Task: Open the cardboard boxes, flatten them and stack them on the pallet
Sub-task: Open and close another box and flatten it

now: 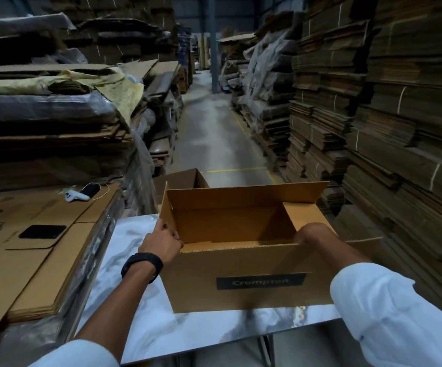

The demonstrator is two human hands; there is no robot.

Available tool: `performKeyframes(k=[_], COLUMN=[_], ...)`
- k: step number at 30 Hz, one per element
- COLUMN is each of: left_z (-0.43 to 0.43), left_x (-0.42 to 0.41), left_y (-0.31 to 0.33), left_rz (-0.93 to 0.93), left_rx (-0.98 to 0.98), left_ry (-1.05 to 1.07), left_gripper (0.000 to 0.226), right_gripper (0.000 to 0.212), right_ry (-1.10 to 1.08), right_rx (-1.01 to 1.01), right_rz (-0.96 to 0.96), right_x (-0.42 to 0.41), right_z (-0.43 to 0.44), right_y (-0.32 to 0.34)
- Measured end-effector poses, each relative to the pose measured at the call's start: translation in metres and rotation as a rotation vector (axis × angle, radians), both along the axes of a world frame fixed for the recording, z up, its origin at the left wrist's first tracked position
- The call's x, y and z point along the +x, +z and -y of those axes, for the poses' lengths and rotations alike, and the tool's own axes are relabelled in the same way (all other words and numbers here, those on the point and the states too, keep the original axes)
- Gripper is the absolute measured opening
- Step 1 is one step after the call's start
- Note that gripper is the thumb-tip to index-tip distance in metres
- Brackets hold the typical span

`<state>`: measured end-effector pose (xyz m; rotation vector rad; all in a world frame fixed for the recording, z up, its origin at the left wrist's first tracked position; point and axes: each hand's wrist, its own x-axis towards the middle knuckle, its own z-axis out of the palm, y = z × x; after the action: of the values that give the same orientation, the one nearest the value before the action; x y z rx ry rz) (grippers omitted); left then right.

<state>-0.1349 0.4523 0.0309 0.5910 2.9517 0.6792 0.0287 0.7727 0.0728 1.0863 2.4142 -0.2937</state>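
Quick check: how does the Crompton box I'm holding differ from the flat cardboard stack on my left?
The Crompton box stands erected with its top open; the flat cardboard stack lies collapsed in sheets. The box sits on the marbled table, with the left hand and right hand at its near top corners; no hand touches the stack, which carries a black pad and a white controller. Both are brown corrugated cardboard.

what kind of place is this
Most likely a cardboard warehouse: tall stacks of flattened cardboard line both sides of a concrete aisle, and an open Crompton box sits on a marble-patterned table.
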Motion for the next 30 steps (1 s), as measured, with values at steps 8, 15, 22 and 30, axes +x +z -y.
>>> performKeyframes(k=[8,15,22,30], left_z=[0.007,0.003,0.012,0.011], left_x=[-0.013,-0.020,-0.022,-0.009], left_y=[-0.012,-0.018,-0.020,-0.012], left_rz=[-0.018,0.035,0.052,0.023], left_rx=[0.009,0.057,0.074,0.065], left_ry=[0.002,-0.005,-0.001,0.005], left_gripper=[0.005,0.008,0.018,0.012], right_gripper=[0.018,0.012,0.011,0.010], right_ry=[0.178,-0.077,-0.246,-0.176], right_rx=[0.182,0.366,0.344,0.197], right_rz=[-0.173,-0.439,-0.648,-0.686], right_x=[0.015,0.062,0.062,0.056], right_z=[-0.024,-0.087,-0.093,-0.084], right_y=[0.010,0.022,-0.003,-0.006])
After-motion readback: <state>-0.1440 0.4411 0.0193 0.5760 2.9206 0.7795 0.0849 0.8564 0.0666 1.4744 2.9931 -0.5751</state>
